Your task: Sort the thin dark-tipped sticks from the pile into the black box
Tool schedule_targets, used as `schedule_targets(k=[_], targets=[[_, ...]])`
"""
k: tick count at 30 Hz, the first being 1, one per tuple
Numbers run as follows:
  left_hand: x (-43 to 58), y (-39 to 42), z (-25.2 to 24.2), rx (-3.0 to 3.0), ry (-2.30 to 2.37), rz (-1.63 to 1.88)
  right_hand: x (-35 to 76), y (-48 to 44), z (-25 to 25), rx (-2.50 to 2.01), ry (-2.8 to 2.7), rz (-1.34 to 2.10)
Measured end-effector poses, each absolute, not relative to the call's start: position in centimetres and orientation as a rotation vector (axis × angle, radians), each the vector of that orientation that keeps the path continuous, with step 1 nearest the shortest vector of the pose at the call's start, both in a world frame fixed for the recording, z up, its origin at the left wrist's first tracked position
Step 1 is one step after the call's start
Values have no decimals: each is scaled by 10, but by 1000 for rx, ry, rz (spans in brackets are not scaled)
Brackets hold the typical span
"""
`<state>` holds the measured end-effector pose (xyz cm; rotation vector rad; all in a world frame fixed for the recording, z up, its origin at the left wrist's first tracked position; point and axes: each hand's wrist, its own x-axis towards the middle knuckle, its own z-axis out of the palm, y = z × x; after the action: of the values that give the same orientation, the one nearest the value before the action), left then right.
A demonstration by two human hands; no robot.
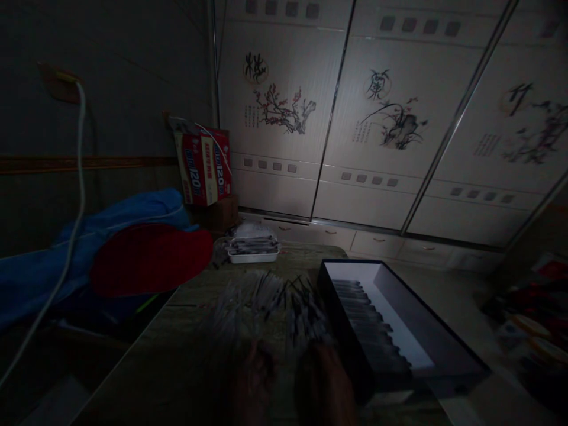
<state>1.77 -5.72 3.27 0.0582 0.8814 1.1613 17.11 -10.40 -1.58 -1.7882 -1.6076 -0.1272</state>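
Note:
Both hands are low in the dim head view, over the near part of the table. My left hand (pixel 256 374) has its fingers curled together; anything between them is lost in shadow. Close to the box, my right hand (pixel 331 378) is also curled, its fingertips dark and blurred. Just beyond it lies a loose pile of thin dark stick-like pieces (pixel 306 316), which look like pen parts. To the left of these are slim greyish sticks (pixel 266 293) and clear, tube-like pieces (pixel 228 310). A dark-rimmed box (pixel 426 307) on the right holds a row of dark pen-like sticks (pixel 370 325).
At the table's far end stands a white tray (pixel 252 258) full of similar thin pieces. Red cushion-like fabric (pixel 151 260) and blue cloth (pixel 128 216) border the left side. A white cable (pixel 80 177) hangs there. Behind are a red package (pixel 206 168) and sliding wardrobe doors (pixel 377 118).

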Motion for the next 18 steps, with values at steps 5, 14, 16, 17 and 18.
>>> schedule_targets(k=[5, 14, 16, 17, 18], targets=[[23, -48, 34, 166, 797, 1155, 187, -87, 1, -2010, -1741, -209], [28, -48, 15, 276, 734, 1184, 179, -57, -11, -2069, -1886, -550], [28, -46, 10, 304, 714, 1196, 180, -52, -12, -2063, -1909, -560], [28, -45, 8, 310, 719, 1205, 180, -50, -12, -2061, -1916, -566], [29, -44, 6, 314, 726, 1213, 180, -49, -12, -2059, -1917, -570]])
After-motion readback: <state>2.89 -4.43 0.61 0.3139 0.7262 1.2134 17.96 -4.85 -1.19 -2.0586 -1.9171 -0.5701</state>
